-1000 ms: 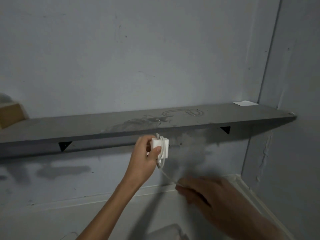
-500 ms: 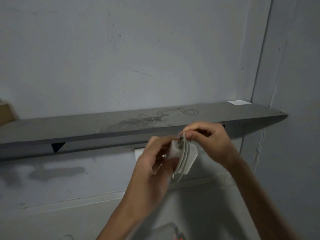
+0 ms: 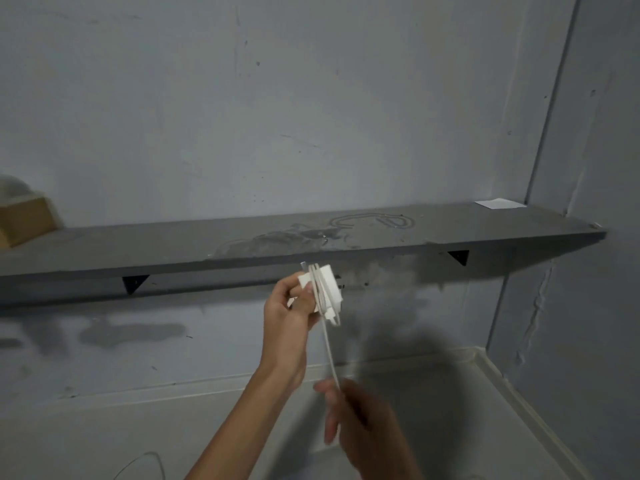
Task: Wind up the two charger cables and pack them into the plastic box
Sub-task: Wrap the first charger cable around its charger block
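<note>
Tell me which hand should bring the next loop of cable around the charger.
The right hand. It grips the free cable below the charger, while the left hand is busy holding the charger block steady.

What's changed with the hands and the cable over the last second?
The right hand, which half a second ago was up at the white charger block laying a turn, has dropped low again, pulling the cable taut downward. The left hand still grips the block in front of the grey shelf. The shelf's brown box and paper are unchanged.
</note>
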The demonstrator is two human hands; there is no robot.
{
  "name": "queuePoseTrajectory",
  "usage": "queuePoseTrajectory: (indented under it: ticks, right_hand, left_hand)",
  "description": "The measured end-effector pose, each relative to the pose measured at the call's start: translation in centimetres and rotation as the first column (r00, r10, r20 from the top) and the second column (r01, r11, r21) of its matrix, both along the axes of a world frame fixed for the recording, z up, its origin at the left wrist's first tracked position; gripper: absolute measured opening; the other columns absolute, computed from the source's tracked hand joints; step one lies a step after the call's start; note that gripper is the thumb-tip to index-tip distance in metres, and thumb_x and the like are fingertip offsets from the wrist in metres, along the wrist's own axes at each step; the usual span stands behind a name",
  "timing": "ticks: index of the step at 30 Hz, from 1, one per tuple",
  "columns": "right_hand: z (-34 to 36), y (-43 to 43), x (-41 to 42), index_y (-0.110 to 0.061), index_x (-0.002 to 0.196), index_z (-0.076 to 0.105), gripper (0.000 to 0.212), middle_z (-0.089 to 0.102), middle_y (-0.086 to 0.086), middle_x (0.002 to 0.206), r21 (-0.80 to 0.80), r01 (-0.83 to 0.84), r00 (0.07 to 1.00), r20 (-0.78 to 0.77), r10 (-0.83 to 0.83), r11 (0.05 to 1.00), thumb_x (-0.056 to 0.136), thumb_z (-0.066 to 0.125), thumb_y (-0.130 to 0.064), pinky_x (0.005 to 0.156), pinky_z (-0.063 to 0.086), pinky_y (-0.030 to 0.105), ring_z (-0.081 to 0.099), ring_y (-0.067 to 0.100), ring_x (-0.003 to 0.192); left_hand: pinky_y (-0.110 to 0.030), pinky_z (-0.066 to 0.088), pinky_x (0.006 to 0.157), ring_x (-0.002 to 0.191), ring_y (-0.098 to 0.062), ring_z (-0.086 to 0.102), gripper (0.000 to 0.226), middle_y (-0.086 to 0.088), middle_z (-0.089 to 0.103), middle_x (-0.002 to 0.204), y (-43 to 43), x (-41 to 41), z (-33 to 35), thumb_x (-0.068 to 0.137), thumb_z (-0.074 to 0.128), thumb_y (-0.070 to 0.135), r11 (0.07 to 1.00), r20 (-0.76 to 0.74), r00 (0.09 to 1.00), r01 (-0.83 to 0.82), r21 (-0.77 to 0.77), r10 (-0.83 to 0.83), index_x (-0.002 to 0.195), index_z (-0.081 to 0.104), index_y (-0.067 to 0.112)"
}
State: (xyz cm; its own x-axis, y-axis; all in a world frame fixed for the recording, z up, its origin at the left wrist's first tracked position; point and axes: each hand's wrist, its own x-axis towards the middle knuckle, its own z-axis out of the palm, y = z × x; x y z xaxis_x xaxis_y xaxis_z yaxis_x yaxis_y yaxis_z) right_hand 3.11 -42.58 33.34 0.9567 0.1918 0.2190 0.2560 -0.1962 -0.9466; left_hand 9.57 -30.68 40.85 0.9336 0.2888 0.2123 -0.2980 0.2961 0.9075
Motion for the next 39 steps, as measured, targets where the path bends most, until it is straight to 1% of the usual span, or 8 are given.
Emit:
queuePoseTrajectory:
  ticks: [6,9,14,23,27,30,34,39]
  right_hand:
    - [2.2,-3.5,-3.5,-0.065,0.101,0.053,0.019,0.064,-0.025,0.058,-0.378,-0.072,0.959,0.229,0.169,0.923,0.083,0.049,-0.061,0.065,0.053,0.016,0.066,-0.010,0.069]
    - [7.2,-6.6,-3.0,-0.051,0.098,0.059,0.013,0.065,-0.029,0.070,-0.574,0.201,0.841,0.517,0.161,0.793,0.088,0.050,-0.049,0.070,0.040,-0.001,0.056,-0.022,0.070]
    - [13.6,-8.5,0.7,-0.035,0.088,0.071,0.016,0.073,-0.022,0.075,-0.314,0.455,0.651,0.756,-0.070,0.833,0.086,0.056,-0.041,0.066,0.057,0.033,0.069,-0.003,0.072]
    - [10.6,-6.8,7.3,-0.028,0.068,0.069,0.018,0.074,0.012,0.073,-0.051,0.138,0.839,0.537,-0.089,0.989,0.082,0.066,-0.017,0.069,0.053,0.026,0.068,0.012,0.067]
    - [4.8,-3.4,7.6,0.011,0.076,0.064,0.025,0.062,0.035,0.071,0.062,0.037,0.973,0.226,-0.050,0.997,0.083,0.058,-0.011,0.058,0.041,0.027,0.051,0.013,0.063]
    - [1.7,-1.0,5.6,-0.001,0.069,0.066,0.027,0.055,0.005,0.048,0.162,0.073,0.996,0.035,-0.080,0.984,0.085,0.055,-0.020,0.047,0.030,0.018,0.041,0.007,0.046]
    - [-0.7,0.5,2.1,-0.026,0.075,0.071,0.025,0.054,0.000,0.045,0.116,0.031,0.999,-0.018,-0.029,0.993,0.094,0.056,-0.019,0.043,0.029,0.014,0.040,0.003,0.039]
    - [-0.1,-0.2,-1.8,-0.044,0.092,0.065,0.015,0.062,-0.003,0.049,-0.089,-0.087,0.995,0.048,0.091,0.992,0.087,0.055,-0.033,0.055,0.041,0.017,0.050,0.001,0.047]
  left_hand:
    - [-0.044,0.057,0.085,0.091,-0.023,0.065,0.020,0.003,0.064,0.094,2.9,1.7,-3.6,0.095,0.053,0.004,0.922,-0.003,0.994,-0.104,0.373,0.114,0.110,0.061,0.015]
    - [-0.033,0.053,0.074,0.087,-0.021,0.062,0.026,0.000,0.061,0.095,2.9,0.4,-4.7,0.092,0.056,-0.002,0.875,0.044,0.999,-0.029,0.483,0.008,0.105,0.062,0.020]
    - [-0.019,0.049,0.073,0.093,-0.016,0.065,0.022,-0.007,0.065,0.105,-0.1,-3.3,-3.5,0.092,0.056,-0.002,0.857,0.096,0.967,0.162,0.489,-0.237,0.109,0.063,0.011]
    - [-0.027,0.049,0.074,0.096,-0.018,0.064,0.032,0.000,0.069,0.102,-1.3,-7.0,0.4,0.075,0.064,0.021,0.900,0.251,0.893,0.283,0.332,-0.373,0.107,0.065,0.016]
    - [-0.023,0.052,0.066,0.084,-0.015,0.066,0.027,-0.005,0.071,0.095,-1.1,-6.0,0.6,0.075,0.067,0.022,0.946,0.217,0.927,0.273,0.173,-0.307,0.101,0.069,0.016]
    - [-0.024,0.055,0.058,0.071,-0.022,0.062,0.017,-0.009,0.068,0.084,-0.4,-4.4,-0.3,0.094,0.054,0.000,0.971,0.133,0.962,0.238,0.026,-0.240,0.106,0.065,0.006]
    - [-0.049,0.056,0.090,0.100,-0.038,0.064,0.025,-0.019,0.064,0.108,1.1,-2.3,-0.9,0.096,0.048,-0.001,0.990,0.044,0.990,0.135,-0.048,-0.133,0.120,0.056,-0.001]
    - [-0.037,0.058,0.080,0.094,-0.022,0.066,0.024,-0.002,0.066,0.102,2.9,-0.5,-1.4,0.097,0.048,0.001,0.980,0.079,0.995,-0.071,0.183,0.058,0.114,0.059,0.015]
